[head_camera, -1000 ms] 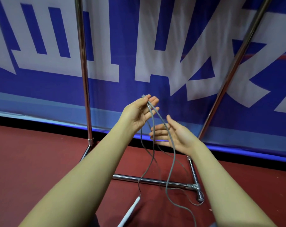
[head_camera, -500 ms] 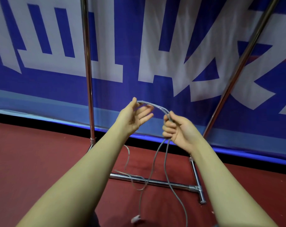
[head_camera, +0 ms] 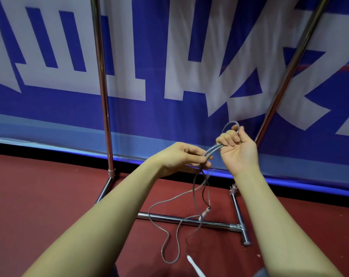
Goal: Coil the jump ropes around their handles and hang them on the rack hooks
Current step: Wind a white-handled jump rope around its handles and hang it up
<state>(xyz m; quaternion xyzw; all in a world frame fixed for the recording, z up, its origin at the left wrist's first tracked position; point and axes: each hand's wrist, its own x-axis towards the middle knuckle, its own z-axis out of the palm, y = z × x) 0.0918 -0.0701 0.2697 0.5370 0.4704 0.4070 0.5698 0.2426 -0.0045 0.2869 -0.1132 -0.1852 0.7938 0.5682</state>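
A thin grey jump rope (head_camera: pixel 159 222) hangs in loose loops between my hands and the red floor. My right hand (head_camera: pixel 237 149) grips a doubled bundle of the cord, and a small loop sticks out above its fingers. My left hand (head_camera: pixel 186 158) pinches the same strands just below and to the left. One pale handle (head_camera: pixel 204 212) dangles in front of the rack's base bar. A white handle (head_camera: pixel 195 266) lies at the bottom edge. The chrome rack (head_camera: pixel 101 86) stands just beyond; its hooks are out of view.
The rack's right upright (head_camera: pixel 285 76) slants up to the right. Its base bar (head_camera: pixel 187 219) and right foot (head_camera: pixel 240 220) lie on the red floor (head_camera: pixel 39 196). A blue banner (head_camera: pixel 169 120) with large white characters stands close behind the rack.
My right hand has risen and turned palm towards me with the gathered cord. My left hand dropped lower and now pinches the strands. The dangling handle has lifted off the floor.
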